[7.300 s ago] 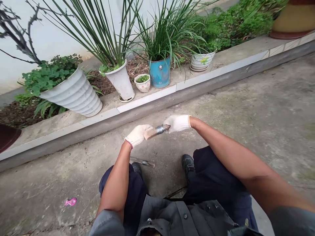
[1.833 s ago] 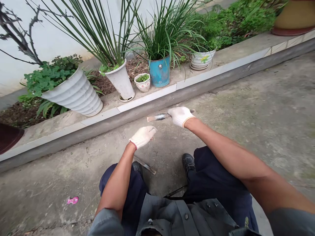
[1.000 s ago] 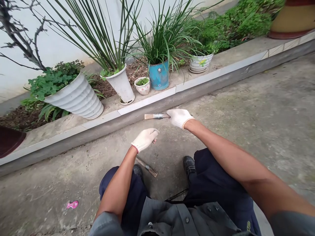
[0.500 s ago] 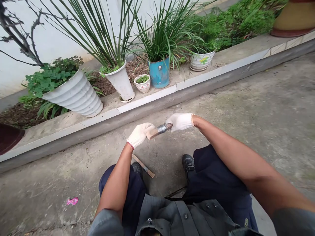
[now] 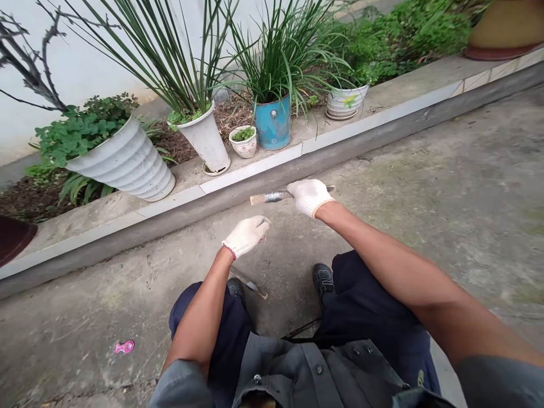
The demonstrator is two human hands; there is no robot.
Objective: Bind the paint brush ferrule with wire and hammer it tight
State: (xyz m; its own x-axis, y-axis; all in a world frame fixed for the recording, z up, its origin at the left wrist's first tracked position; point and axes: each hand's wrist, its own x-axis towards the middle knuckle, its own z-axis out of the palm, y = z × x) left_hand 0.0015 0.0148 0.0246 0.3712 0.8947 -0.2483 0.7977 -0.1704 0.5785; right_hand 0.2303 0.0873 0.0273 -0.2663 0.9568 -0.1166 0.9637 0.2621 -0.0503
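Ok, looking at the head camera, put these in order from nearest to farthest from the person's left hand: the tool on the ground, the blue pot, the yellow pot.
1. Tool on the ground, just below the left hand.
2. Blue pot, ahead on the curb.
3. Yellow pot, far off at the top right.

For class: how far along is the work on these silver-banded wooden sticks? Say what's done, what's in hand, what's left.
Done, it seems: a banded wooden stick lies on the concrete by the feet. In hand: the gloved right hand grasps a second banded stick; the gloved left hand is apart from it. Left: its bare wooden end shows, but whether more remains cannot be told.
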